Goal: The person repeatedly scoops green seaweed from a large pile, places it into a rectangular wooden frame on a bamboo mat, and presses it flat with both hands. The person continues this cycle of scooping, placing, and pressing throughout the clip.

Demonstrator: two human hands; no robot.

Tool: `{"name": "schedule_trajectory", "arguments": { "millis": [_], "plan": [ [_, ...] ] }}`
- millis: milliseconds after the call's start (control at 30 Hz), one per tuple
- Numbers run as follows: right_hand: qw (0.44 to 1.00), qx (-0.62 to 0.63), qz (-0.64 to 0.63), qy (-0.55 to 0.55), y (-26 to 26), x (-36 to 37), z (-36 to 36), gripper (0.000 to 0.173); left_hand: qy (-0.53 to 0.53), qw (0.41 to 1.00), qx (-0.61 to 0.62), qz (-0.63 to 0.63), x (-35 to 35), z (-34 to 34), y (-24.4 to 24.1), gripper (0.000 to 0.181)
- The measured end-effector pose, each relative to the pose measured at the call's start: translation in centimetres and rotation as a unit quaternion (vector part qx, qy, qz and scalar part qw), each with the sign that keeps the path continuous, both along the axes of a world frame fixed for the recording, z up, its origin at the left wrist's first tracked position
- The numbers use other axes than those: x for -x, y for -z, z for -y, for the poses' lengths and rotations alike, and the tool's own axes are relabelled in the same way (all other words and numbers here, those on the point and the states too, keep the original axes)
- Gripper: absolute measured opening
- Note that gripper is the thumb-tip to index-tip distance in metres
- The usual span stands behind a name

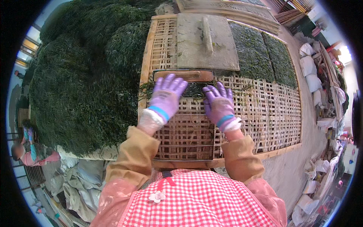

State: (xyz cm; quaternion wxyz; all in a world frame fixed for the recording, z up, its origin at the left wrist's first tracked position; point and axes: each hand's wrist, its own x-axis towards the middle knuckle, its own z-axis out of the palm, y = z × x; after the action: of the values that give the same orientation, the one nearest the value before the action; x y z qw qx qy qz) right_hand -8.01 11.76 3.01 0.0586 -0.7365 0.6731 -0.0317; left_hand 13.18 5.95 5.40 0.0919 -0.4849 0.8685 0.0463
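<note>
My left hand (pixel 168 96), in a purple glove, lies with spread fingers at the left part of a strip of dark green seaweed (pixel 194 90). My right hand (pixel 219 102), gloved alike, touches the strip's right end with its fingers a little curled. The seaweed lies in a thin rectangular metal frame (pixel 188 114) with crossbars, on a woven bamboo rack (pixel 263 113). Just beyond my left fingertips is a wooden block with a handle (pixel 183 75). A larger grey board (pixel 208 42) with a bar handle rests farther up the rack.
A large heap of dark green seaweed (pixel 82 76) rises at the left. Flat seaweed sheets (pixel 252 54) cover the rack's upper right. More bamboo racks (pixel 232 11) are stacked beyond. White sacks (pixel 309 68) line the right side; a person (pixel 31 153) is at the far left.
</note>
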Motion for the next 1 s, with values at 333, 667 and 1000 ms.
{"name": "schedule_trajectory", "arguments": {
  "millis": [333,667,1000],
  "plan": [
    [0.996,-0.025,0.004,-0.083,1.0,-3.7,1.5,0.048,0.003,1.000,0.001,-0.024,-1.9,-2.2,2.7,0.054],
    [0.971,0.122,0.162,-0.130,-0.3,-5.2,1.3,0.033,-0.277,0.940,0.168,-0.104,-19.5,-6.4,8.0,0.030],
    [0.960,0.137,0.191,-0.154,-2.2,-7.9,-0.1,0.030,-0.096,0.989,-0.014,0.111,-17.3,0.2,14.5,0.031]
  ]
}}
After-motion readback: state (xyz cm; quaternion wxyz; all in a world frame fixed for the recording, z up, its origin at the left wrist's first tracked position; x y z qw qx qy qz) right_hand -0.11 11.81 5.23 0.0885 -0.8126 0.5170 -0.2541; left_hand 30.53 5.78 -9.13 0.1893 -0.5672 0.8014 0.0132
